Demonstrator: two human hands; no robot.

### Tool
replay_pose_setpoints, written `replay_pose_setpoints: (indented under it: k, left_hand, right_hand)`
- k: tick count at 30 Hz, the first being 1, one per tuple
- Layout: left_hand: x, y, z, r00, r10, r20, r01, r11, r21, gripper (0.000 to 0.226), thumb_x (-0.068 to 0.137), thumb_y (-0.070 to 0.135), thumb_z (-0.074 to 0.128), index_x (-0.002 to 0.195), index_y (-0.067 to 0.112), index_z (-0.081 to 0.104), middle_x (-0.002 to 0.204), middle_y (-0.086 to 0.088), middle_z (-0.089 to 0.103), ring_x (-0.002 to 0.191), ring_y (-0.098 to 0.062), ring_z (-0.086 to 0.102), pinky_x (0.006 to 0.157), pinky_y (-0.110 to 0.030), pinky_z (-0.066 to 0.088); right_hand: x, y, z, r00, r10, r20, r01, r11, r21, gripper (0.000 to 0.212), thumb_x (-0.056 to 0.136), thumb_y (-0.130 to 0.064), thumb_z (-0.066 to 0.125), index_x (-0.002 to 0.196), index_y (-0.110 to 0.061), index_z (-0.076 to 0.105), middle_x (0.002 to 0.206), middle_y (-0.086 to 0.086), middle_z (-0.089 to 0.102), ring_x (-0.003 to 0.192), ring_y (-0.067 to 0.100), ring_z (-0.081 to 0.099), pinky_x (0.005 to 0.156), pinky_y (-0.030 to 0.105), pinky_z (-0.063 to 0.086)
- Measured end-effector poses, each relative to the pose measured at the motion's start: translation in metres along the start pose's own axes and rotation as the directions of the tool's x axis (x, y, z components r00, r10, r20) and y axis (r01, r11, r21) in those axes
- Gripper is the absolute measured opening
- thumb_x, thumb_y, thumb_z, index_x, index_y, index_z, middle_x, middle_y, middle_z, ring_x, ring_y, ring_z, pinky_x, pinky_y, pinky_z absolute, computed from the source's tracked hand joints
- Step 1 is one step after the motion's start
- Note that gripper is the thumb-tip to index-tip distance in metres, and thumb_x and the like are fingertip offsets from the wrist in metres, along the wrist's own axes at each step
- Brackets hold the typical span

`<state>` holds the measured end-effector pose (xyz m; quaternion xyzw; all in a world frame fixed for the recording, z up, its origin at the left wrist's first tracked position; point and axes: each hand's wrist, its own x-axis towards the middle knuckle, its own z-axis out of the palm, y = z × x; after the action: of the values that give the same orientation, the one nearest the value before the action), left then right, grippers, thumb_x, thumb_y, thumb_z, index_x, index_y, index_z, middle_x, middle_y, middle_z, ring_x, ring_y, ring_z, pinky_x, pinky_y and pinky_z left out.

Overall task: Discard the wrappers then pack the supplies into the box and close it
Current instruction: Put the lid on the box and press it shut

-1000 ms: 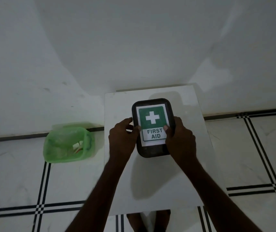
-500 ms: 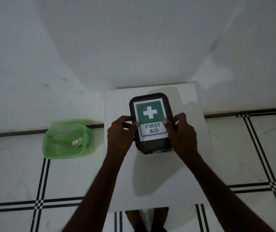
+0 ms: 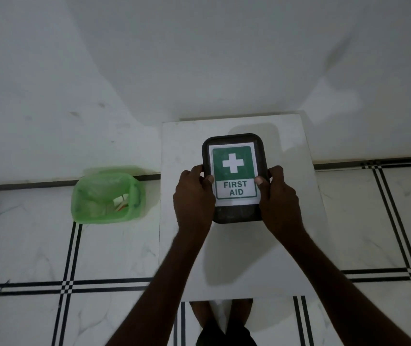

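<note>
A dark box (image 3: 234, 213) with rounded corners lies closed on the white table (image 3: 182, 146). Its lid carries a green and white label with a cross and the words FIRST AID. My left hand (image 3: 193, 196) grips the box's left side, thumb on the lid. My right hand (image 3: 280, 196) grips its right side, thumb pressed on the label's edge. No supplies or wrappers lie on the table.
A green bin (image 3: 129, 196) lined with a green bag stands on the tiled floor left of the table, with scraps inside. A white wall rises behind the table. My feet show under the table's near edge.
The box has slid a little away from me across the table, both hands moving with it and staying on its sides.
</note>
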<state>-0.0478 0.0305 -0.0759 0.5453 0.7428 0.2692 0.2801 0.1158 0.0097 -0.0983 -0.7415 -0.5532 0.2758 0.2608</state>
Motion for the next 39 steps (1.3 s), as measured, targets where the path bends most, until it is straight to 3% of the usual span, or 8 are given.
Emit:
replay_pose_setpoints:
  k: [9, 13, 16, 19, 22, 26, 30, 39]
  left_hand:
    - [-0.017, 0.0, 0.02, 0.994, 0.081, -0.074, -0.079, 0.997, 0.026, 0.033, 0.105, 0.018, 0.037, 0.132, 0.007, 0.051, 0.12, -0.012, 0.061, 0.097, -0.027, 0.065, 0.072, -0.026, 0.04]
    - [0.0, 0.0, 0.008, 0.999, 0.051, 0.009, -0.05, 0.994, -0.098, 0.035, 0.101, 0.017, 0.043, 0.135, 0.01, 0.051, 0.124, -0.007, 0.062, 0.103, -0.02, 0.063, 0.079, -0.025, 0.044]
    - [0.033, 0.013, -0.001, 0.993, -0.077, 0.094, 0.1, 0.954, -0.283, 0.038, 0.101, 0.025, 0.041, 0.134, 0.013, 0.053, 0.124, -0.004, 0.065, 0.106, -0.018, 0.062, 0.084, -0.029, 0.051]
    - [0.057, 0.024, 0.008, 0.986, -0.066, 0.155, 0.111, 0.947, -0.302, 0.04, 0.106, 0.037, 0.035, 0.121, 0.009, 0.06, 0.106, -0.001, 0.066, 0.088, -0.012, 0.062, 0.068, -0.021, 0.043]
    - [0.065, 0.022, 0.024, 0.984, -0.093, 0.154, 0.138, 0.938, -0.318, 0.047, 0.106, 0.042, 0.033, 0.105, 0.006, 0.064, 0.091, -0.001, 0.067, 0.072, -0.002, 0.056, 0.062, -0.02, 0.039]
    - [0.068, 0.017, 0.029, 0.99, -0.105, 0.092, 0.13, 0.931, -0.34, 0.038, 0.106, 0.036, 0.038, 0.116, 0.011, 0.064, 0.102, 0.002, 0.068, 0.075, 0.005, 0.055, 0.059, -0.005, 0.038]
    - [0.068, 0.017, 0.03, 0.995, -0.079, 0.055, 0.093, 0.942, -0.323, 0.035, 0.106, 0.034, 0.04, 0.123, 0.013, 0.062, 0.104, 0.005, 0.066, 0.078, 0.009, 0.054, 0.061, 0.007, 0.036]
    - [0.067, 0.02, 0.029, 0.995, -0.093, 0.048, 0.103, 0.954, -0.282, 0.035, 0.105, 0.036, 0.041, 0.13, 0.015, 0.056, 0.096, 0.004, 0.067, 0.071, 0.003, 0.056, 0.058, 0.004, 0.039]
  right_hand:
    - [-0.002, 0.002, -0.001, 1.0, -0.02, 0.011, 0.019, 1.0, 0.015, 0.032, 0.101, -0.037, 0.039, 0.112, -0.007, 0.042, 0.098, 0.005, 0.068, 0.069, 0.011, 0.062, 0.048, 0.008, 0.045]
    - [0.018, -0.004, -0.02, 0.995, 0.09, 0.034, -0.087, 0.993, -0.074, 0.039, 0.101, -0.045, 0.039, 0.107, -0.008, 0.052, 0.091, 0.007, 0.067, 0.074, 0.022, 0.062, 0.061, 0.027, 0.046]
    - [0.053, -0.024, -0.024, 0.991, 0.135, 0.007, -0.135, 0.986, 0.096, 0.046, 0.1, -0.05, 0.037, 0.105, -0.01, 0.059, 0.094, 0.006, 0.069, 0.082, 0.022, 0.066, 0.067, 0.029, 0.049]
    - [0.08, -0.041, -0.012, 0.981, 0.169, 0.096, -0.189, 0.943, 0.274, 0.049, 0.1, -0.051, 0.038, 0.085, -0.012, 0.064, 0.09, 0.01, 0.073, 0.083, 0.026, 0.07, 0.087, 0.044, 0.055]
    - [0.087, -0.043, -0.001, 0.961, 0.243, 0.128, -0.275, 0.872, 0.406, 0.044, 0.097, -0.05, 0.049, 0.073, -0.015, 0.061, 0.085, 0.013, 0.074, 0.078, 0.029, 0.071, 0.089, 0.048, 0.057]
    - [0.09, -0.04, -0.001, 0.924, 0.318, 0.212, -0.382, 0.756, 0.531, 0.036, 0.091, -0.047, 0.061, 0.08, -0.013, 0.064, 0.086, 0.012, 0.075, 0.077, 0.028, 0.073, 0.087, 0.046, 0.059]
    - [0.095, -0.037, 0.001, 0.924, 0.313, 0.22, -0.383, 0.758, 0.528, 0.036, 0.091, -0.047, 0.061, 0.081, -0.013, 0.064, 0.089, 0.015, 0.075, 0.083, 0.034, 0.074, 0.089, 0.052, 0.058]
    - [0.096, -0.032, 0.004, 0.974, 0.205, 0.091, -0.225, 0.895, 0.385, 0.049, 0.097, -0.048, 0.051, 0.084, -0.003, 0.065, 0.079, 0.012, 0.074, 0.075, 0.03, 0.072, 0.085, 0.05, 0.058]
